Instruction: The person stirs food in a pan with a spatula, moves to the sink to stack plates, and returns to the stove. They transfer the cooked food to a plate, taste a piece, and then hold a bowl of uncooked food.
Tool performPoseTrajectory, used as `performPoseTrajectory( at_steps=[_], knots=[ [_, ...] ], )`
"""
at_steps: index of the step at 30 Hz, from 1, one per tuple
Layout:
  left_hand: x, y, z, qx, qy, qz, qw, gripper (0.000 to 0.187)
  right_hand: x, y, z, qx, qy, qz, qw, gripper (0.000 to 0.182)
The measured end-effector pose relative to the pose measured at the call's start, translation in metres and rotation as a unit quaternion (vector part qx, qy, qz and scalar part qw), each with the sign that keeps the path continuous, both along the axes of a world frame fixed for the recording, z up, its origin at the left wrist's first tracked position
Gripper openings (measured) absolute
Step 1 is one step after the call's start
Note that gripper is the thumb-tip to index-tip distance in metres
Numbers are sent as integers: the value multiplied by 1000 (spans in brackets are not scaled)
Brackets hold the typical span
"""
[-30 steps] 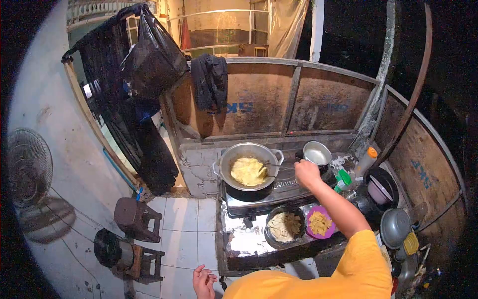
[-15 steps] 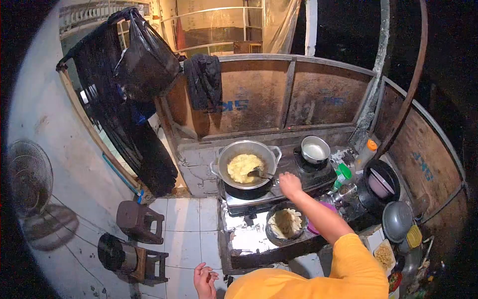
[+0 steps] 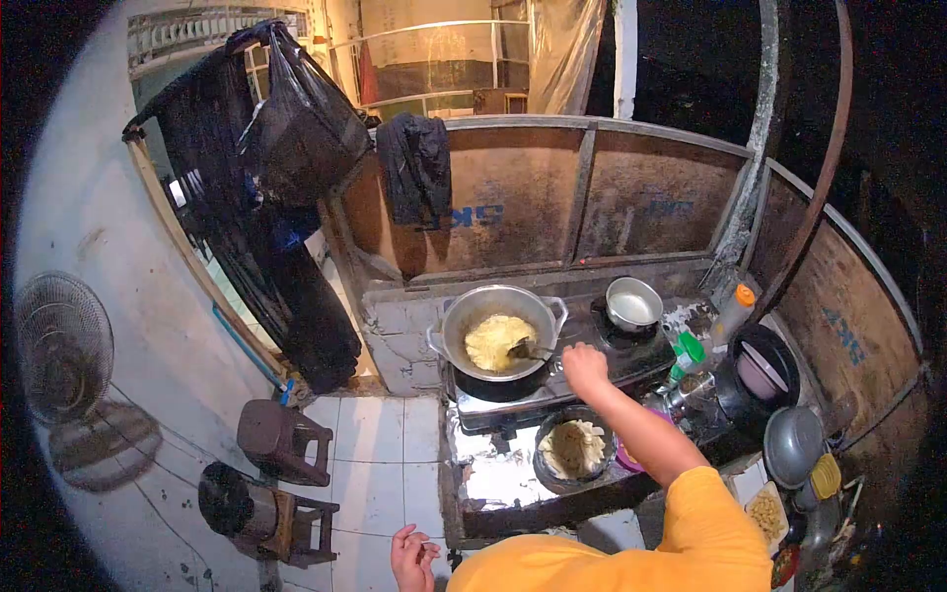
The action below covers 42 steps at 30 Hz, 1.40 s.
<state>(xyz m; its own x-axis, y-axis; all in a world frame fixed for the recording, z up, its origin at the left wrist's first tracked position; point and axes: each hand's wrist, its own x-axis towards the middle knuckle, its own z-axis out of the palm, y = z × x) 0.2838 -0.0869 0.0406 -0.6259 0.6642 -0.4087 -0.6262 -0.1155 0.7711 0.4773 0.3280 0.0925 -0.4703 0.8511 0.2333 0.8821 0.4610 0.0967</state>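
My right hand (image 3: 585, 368) is closed round the handle of a dark spatula (image 3: 523, 349), whose blade rests in a large metal wok (image 3: 477, 301). Yellow food (image 3: 496, 340) lies in the wok around the blade. The wok sits on the left burner of a stove (image 3: 483, 412). Over the tiled floor at the bottom, my left hand (image 3: 412, 558) hangs with its fingers apart and holds nothing. Below the stove, a dark bowl (image 3: 545, 472) contains pale pieces (image 3: 575, 449).
A small pot (image 3: 633, 304) stands on the right burner. To its right are a green-capped container (image 3: 688, 352), an orange-capped bottle (image 3: 734, 312) and a black basin (image 3: 732, 380). Two stools (image 3: 281, 441) (image 3: 296, 530) stand at the left, near a fan (image 3: 65, 345).
The whole view has shifted slightly. My right hand still holds the spatula, and its blade has moved a little within the yellow food.
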Motion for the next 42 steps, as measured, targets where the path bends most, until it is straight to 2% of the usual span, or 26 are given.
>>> performPoseTrajectory(
  at_steps=[3, 5, 10, 15, 17, 18, 21, 25, 27, 31, 35, 37, 39, 42],
  knots=[
    [-6, 1, -6, 25, 13, -8, 1000, 32, -4, 7, 15, 1, 10, 0, 1000, 14],
    [-7, -1, -11, -7, 6, 29, 1000, 32, -2, 12, 14, 11, 22, -5, 1000, 14],
    [-1, 2, -6, -13, -4, 2, 1000, 31, -35, 20, -3, 13, 23, 26, 999, 16],
    [0, 3, -7, 2, -2, -6, 1000, 31, -51, 32, -21, 24, 52, 13, 998, 14],
    [-1, 2, -2, 15, 9, -2, 1000, 32, -42, 21, 10, -13, 32, -5, 999, 17],
    [-2, 0, -3, 15, 8, 1, 1000, 32, -34, 15, 19, 16, 50, 19, 998, 17],
    [-2, -5, -13, -5, 4, 20, 1000, 31, -24, 15, 22, 19, 35, 13, 999, 18],
    [3, -6, -13, 22, 6, -6, 1000, 31, -28, 24, -19, -18, 29, 14, 999, 19],
    [4, -5, -5, 22, 15, -14, 1000, 31, -23, 26, -30, 1, 39, 17, 999, 19],
    [-2, -5, -7, 14, 5, -6, 1000, 32, -9, 13, -3, -7, 80, -13, 997, 15],
    [-1, -2, -26, -1, 9, -8, 1000, 33, -3, 13, -24, 1, 97, -20, 995, 15],
    [4, 2, -17, 1, 6, -16, 1000, 32, -13, 15, -36, 7, 115, -16, 993, 15],
    [7, 7, -6, 3, 5, -28, 1000, 32, -24, 16, -43, -41, 114, -39, 992, 14],
    [8, 9, -5, 1, 8, -39, 999, 32, -28, 14, -48, -13, 132, -23, 991, 14]
  ],
)
